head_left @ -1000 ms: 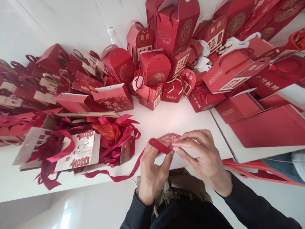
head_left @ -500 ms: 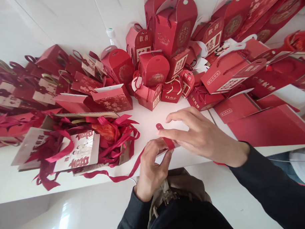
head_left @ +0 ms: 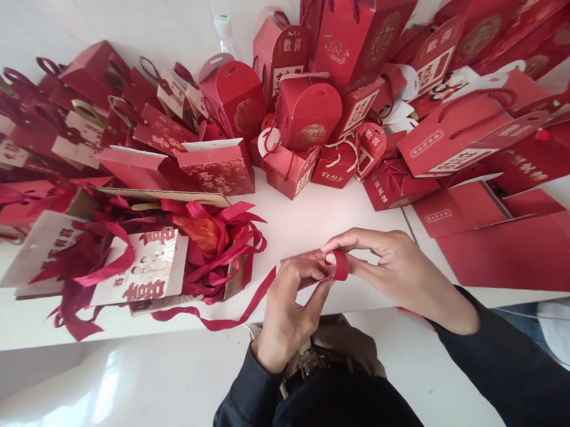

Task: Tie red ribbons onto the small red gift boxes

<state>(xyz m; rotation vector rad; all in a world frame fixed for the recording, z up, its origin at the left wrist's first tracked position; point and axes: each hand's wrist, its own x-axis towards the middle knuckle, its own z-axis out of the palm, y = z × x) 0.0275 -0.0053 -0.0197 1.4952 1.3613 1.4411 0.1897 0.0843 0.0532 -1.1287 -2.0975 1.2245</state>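
Over the table's front edge, my left hand (head_left: 291, 310) is closed on a small flat red gift box piece (head_left: 303, 258) with pale printing, mostly hidden behind the fingers. A red strap (head_left: 341, 266) on its right side is bent into a loop. My right hand (head_left: 392, 259) is closed on this strap, with thumb and fingers around the loop. The strap's lower end is hidden by my fingers. From beside my left hand, a dark red ribbon (head_left: 214, 320) runs left along the table edge; whether that hand grips it I cannot tell.
On the left stands an open cardboard box (head_left: 238, 283) of tangled ribbons, with a printed white card (head_left: 144, 268) on it. Red gift boxes (head_left: 312, 113) crowd the back of the white table (head_left: 285, 223). Larger red flat boxes (head_left: 515, 249) lie at right. A bottle (head_left: 223, 32) stands behind.
The strap stood straight up and is now curled over into a loop. My right hand, open before, has come down and closed on it. The view has shifted slightly.
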